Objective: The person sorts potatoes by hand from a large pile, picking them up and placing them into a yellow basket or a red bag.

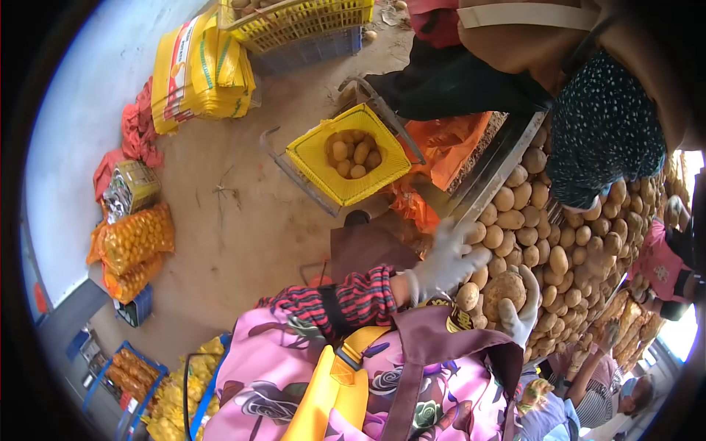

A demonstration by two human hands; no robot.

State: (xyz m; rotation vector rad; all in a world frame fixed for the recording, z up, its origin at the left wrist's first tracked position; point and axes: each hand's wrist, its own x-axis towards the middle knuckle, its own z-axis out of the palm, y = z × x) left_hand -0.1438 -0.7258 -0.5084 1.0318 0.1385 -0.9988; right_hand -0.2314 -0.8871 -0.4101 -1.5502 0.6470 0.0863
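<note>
My left hand (445, 266), in a pale glove, reaches over the near-left edge of the potato pile, its fingers apart and slightly blurred, with nothing in them. Gloved as well, my right hand (523, 307) is wrapped round a large brown potato (504, 292) close to my chest. Many potatoes (557, 259) lie heaped on the sorting table beyond both hands. Left of the table, a yellow woven bag (312, 153) hangs open in a metal frame (282, 170), with several potatoes (353, 152) at its bottom.
Orange net bags (441, 147) lie beside the table's metal edge (494, 170). Another person's sleeve (607, 132) reaches over the pile from the top right; more people are at the far right. Yellow sacks (202, 70), crates (301, 26) and filled net bags (136, 239) stand on the left.
</note>
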